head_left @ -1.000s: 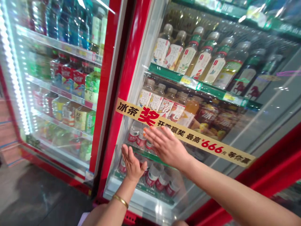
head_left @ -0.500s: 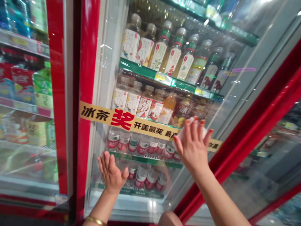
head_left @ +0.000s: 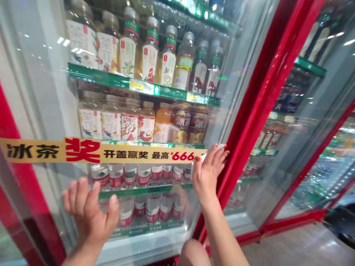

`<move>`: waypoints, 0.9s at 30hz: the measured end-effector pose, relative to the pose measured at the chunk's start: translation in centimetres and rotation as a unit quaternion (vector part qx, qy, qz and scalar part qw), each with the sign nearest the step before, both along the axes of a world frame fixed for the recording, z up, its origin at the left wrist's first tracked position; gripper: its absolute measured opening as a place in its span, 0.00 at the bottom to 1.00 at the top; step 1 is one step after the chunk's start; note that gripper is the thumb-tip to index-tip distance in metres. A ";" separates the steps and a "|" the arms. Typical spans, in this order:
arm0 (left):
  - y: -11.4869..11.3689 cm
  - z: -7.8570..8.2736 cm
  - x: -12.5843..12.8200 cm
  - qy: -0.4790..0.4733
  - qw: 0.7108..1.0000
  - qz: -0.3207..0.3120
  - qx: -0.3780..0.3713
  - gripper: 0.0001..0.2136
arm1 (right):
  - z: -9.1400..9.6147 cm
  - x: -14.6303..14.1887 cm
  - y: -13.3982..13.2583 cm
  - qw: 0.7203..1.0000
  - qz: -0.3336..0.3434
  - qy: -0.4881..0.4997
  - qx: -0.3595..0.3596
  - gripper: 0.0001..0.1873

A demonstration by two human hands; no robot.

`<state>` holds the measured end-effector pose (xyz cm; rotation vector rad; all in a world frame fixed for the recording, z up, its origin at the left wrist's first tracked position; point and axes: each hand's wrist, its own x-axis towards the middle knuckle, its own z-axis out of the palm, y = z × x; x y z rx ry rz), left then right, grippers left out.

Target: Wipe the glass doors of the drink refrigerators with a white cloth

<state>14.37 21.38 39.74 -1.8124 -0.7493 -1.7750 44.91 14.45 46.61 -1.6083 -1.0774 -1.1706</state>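
My right hand [head_left: 209,171] lies with its fingers stretched over a thin white cloth [head_left: 197,162], pressing it on the right end of a yellow printed strip [head_left: 149,155] on the glass door [head_left: 52,88]. Most of the cloth is hidden under the palm; whether it is fabric or paper I cannot tell. Lower left, my left hand [head_left: 91,210] is open with fingers spread and holds nothing. It is close to the glass, but contact is unclear. Behind the glass, tea bottles [head_left: 151,55] stand upright in rows.
Red door frames [head_left: 257,96] run along both sides of the glass. Green-edged shelves [head_left: 105,77] hold several rows of drinks. Another glass-fronted cooler [head_left: 283,111] stands to the right, above a grey floor [head_left: 294,247]. A knee [head_left: 194,253] shows at the bottom.
The view has swung to the right and closer. My right hand with the cloth has moved right along the strip to the frame, uncovering red digits. The left hand stays open.
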 end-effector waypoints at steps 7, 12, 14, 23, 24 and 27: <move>2.1 2.8 5.0 0.068 0.997 0.041 0.006 0.42 | -6.2 -4.4 0.3 0.970 0.095 -0.205 -0.090 0.41; 2.9 1.3 4.4 0.063 0.997 0.048 0.007 0.43 | -5.5 -1.1 0.0 0.997 0.014 0.064 -0.029 0.49; 2.8 1.3 4.1 0.071 0.996 0.044 -0.015 0.43 | -4.9 -2.3 0.7 0.998 0.028 0.045 -0.034 0.49; 1.5 2.0 4.5 0.076 0.995 0.033 -0.046 0.44 | -9.7 -1.3 -1.9 0.996 0.012 -0.018 -0.088 0.49; 1.5 2.0 4.4 0.083 0.995 0.035 -0.036 0.45 | -8.5 -0.3 -1.8 0.997 0.011 0.016 -0.079 0.50; 2.1 1.1 3.8 0.087 0.995 0.018 -0.042 0.46 | -3.6 0.6 -0.8 0.998 0.020 0.062 -0.026 0.49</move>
